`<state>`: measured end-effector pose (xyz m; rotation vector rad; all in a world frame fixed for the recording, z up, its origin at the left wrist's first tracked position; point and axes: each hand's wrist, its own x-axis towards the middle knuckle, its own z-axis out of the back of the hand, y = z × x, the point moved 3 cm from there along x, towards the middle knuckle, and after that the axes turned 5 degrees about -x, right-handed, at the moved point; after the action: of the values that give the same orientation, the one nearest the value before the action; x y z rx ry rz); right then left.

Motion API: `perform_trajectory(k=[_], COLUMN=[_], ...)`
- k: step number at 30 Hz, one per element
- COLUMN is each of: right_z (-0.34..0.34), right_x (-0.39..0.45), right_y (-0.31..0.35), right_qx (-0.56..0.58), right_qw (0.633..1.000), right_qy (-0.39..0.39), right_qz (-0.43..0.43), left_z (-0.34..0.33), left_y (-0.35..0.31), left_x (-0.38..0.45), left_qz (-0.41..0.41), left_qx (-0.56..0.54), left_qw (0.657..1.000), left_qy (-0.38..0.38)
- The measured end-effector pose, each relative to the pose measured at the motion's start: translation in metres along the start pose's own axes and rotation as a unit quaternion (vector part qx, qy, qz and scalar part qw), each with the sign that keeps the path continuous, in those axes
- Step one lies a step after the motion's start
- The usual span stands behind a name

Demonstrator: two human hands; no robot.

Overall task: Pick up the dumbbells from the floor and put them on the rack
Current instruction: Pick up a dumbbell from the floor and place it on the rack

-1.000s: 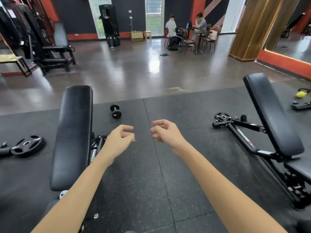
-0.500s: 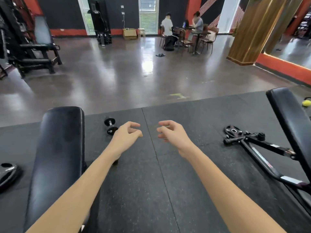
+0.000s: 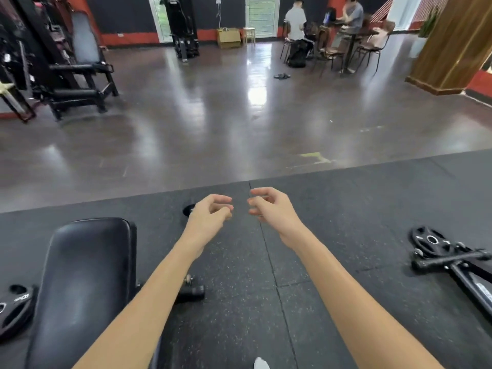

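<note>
A small black dumbbell [image 3: 188, 209] lies on the dark rubber mat [image 3: 239, 302], mostly hidden behind my left hand [image 3: 210, 214]; only one end shows at the hand's left side. Both arms reach forward above the mat. My left hand is empty, fingers loosely curled and apart. My right hand [image 3: 269, 209] hovers beside it, a small gap between them, also empty with fingers loosely curled. No dumbbell rack is in sight.
A black padded bench [image 3: 85, 283] stands at lower left with a weight plate [image 3: 13, 310] beside it. Another bench frame [image 3: 458, 265] and plate [image 3: 428, 241] lie at right. Beyond the mat is glossy floor, gym machines at far left, a wooden column, and people seated at a table.
The view has advanced toward the dumbbell. It now sits behind my left hand instead of to its left. Both hands stay empty and close together.
</note>
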<state>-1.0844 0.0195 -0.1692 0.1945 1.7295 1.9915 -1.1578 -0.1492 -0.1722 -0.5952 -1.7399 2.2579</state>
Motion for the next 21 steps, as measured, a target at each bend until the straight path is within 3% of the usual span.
perform_trajectory(k=[10, 21], right_z=[-0.075, -0.137], right_x=[0.246, 0.489], right_y=[0.044, 0.095], right_qx=[-0.02, -0.078], right_qw=[0.997, 0.991], right_qy=[0.077, 0.106], right_qz=[0.004, -0.007], left_z=[0.072, 0.115], left_y=[0.008, 0.007], left_x=[0.223, 0.459], left_qz=[0.035, 0.113], left_qx=[-0.033, -0.096], left_qw=[0.993, 0.979], left_qy=[-0.103, -0.141])
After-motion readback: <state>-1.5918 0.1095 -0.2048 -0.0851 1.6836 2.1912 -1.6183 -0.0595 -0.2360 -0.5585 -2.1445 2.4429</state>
